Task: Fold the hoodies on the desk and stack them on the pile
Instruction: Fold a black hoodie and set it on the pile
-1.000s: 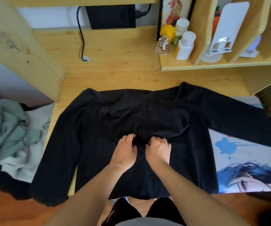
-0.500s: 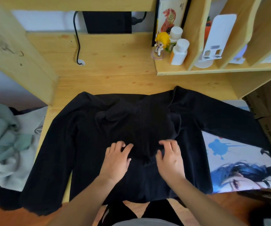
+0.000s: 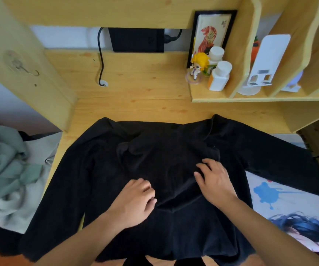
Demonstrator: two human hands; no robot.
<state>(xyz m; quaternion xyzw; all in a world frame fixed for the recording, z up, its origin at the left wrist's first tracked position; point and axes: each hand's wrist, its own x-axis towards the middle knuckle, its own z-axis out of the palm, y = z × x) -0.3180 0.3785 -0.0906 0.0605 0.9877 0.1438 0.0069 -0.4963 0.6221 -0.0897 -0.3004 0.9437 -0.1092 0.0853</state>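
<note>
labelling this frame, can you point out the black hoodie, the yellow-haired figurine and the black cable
black hoodie (image 3: 89, 169), head view, on its chest panel left of the hands
yellow-haired figurine (image 3: 199, 63), head view, on its yellow hair
black cable (image 3: 101, 60), head view, midway down its hanging run

Your left hand (image 3: 135, 203) palm-down, fingers curled; your right hand (image 3: 215, 181) palm-down, fingers spread; forearms converging.

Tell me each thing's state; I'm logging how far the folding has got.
black hoodie: spread flat on the desk, sleeves out, hood laid on its back, unfolded.
left hand: fingers curled, resting on the hoodie.
right hand: fingers pressing the hood.
heap of clothes: crumpled, left of the desk.
</note>
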